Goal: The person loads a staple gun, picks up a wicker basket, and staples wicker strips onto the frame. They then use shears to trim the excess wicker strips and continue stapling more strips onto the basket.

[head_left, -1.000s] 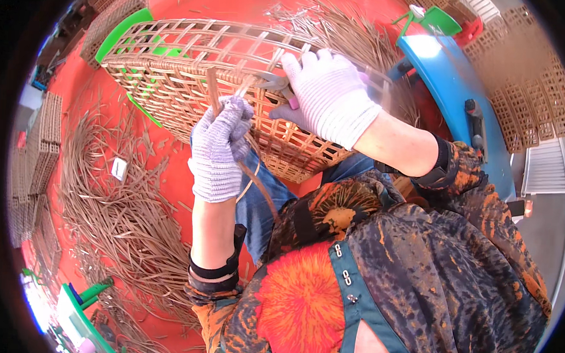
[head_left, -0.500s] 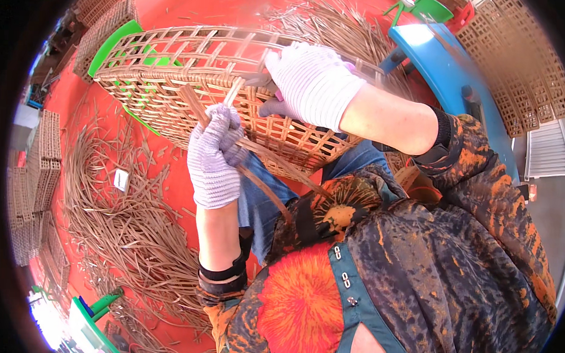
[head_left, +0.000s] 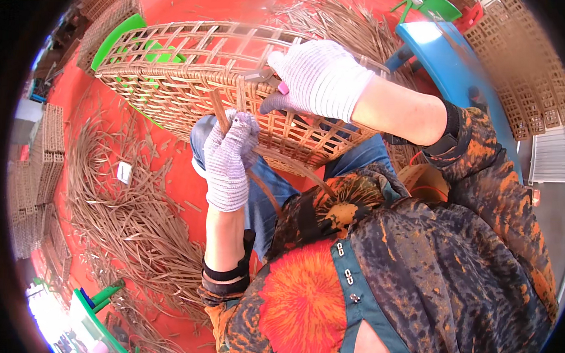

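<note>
A long openwork basket (head_left: 167, 79), woven from brown flat strips, lies across in front of me, tilted over my knees. My left hand (head_left: 233, 153), in a striped knit glove, is closed around brown weaving strips (head_left: 217, 109) beside the basket's near edge. Their tails (head_left: 295, 164) trail toward my lap. My right hand (head_left: 320, 78), gloved too, grips a pair of shears (head_left: 257, 76) with grey metal jaws and a bit of pink on the handle. The jaws lie at the basket's edge, close to an upright strip end (head_left: 241, 94). The right fingers partly hide the handles.
A large heap of loose strips (head_left: 137, 227) covers the red floor on the left, with a small white object (head_left: 124, 172) on it. Another heap (head_left: 337, 23) lies beyond the basket. A blue table (head_left: 448, 64) and stacked baskets (head_left: 516, 66) stand at right.
My left hand has shifted right and slightly down with the strips. The shears' jaws now sit nearer the upright strip end, and my right hand has moved slightly right.
</note>
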Action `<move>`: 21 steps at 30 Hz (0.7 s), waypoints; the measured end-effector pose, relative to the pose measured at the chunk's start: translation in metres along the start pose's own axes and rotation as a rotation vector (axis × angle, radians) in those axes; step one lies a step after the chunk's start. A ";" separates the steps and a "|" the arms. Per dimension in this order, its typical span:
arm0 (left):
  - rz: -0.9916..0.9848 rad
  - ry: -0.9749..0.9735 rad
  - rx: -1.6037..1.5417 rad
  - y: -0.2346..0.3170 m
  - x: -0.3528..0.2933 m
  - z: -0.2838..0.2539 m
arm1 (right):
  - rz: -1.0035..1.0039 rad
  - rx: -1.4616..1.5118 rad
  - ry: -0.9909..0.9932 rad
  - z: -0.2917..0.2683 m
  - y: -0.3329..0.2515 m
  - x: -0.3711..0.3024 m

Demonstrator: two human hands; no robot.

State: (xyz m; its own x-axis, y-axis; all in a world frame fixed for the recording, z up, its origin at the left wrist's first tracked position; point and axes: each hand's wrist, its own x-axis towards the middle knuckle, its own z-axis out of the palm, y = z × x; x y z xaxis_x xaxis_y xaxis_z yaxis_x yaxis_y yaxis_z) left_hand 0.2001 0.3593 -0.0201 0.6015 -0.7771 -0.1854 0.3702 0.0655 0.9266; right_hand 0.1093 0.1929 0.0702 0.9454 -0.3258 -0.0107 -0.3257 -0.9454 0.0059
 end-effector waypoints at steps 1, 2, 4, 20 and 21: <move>-0.002 0.005 0.005 0.000 -0.001 0.001 | -0.003 0.006 0.001 -0.001 0.001 0.000; 0.015 0.043 0.063 0.000 -0.003 0.002 | -0.009 0.003 -0.016 -0.002 0.002 0.000; 0.028 0.083 0.126 0.002 -0.007 0.001 | -0.016 0.006 -0.033 -0.003 0.004 -0.001; 0.250 0.299 0.278 0.028 -0.022 -0.096 | -0.003 0.166 0.060 -0.004 0.031 0.005; 0.204 0.396 0.252 0.025 -0.017 -0.138 | 0.013 0.157 0.054 -0.011 0.041 -0.003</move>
State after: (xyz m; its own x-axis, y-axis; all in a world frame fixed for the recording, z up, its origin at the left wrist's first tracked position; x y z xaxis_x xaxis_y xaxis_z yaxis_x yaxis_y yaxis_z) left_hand 0.2969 0.4601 -0.0383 0.8839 -0.4643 -0.0569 0.0643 0.0002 0.9979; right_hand 0.0933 0.1549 0.0819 0.9390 -0.3413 0.0419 -0.3318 -0.9312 -0.1509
